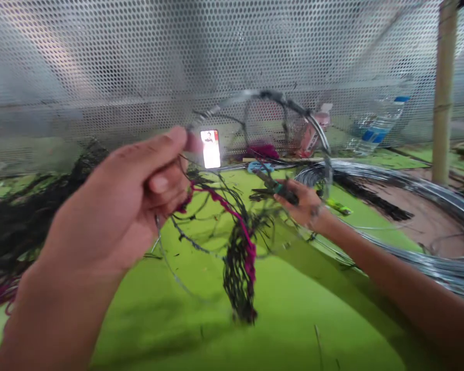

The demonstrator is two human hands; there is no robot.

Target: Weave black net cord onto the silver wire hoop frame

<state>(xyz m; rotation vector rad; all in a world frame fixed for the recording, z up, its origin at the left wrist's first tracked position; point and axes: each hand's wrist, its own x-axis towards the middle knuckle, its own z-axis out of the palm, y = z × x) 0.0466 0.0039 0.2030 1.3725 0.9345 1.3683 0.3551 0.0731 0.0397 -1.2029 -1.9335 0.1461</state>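
Note:
My left hand [135, 190] is raised close to the camera, its fingers pinched on a thin metal wire frame [294, 111] wound with black and magenta thread. A bundle of black and magenta netting [239, 268] hangs from that frame over the green cloth [201, 319]. My right hand [303, 203] reaches forward and grips green-handled pliers [274, 188], whose jaws sit among the wires near the frame. The picture is smeared by motion.
A large coil of silver wire [429, 226] lies at the right. A lit phone [210, 148], a plastic water bottle [379, 123] and a pink container [313, 131] stand by the perforated metal wall [139, 62]. Black fibre [11, 221] is heaped at the left. A wooden post [444, 87] rises at the right.

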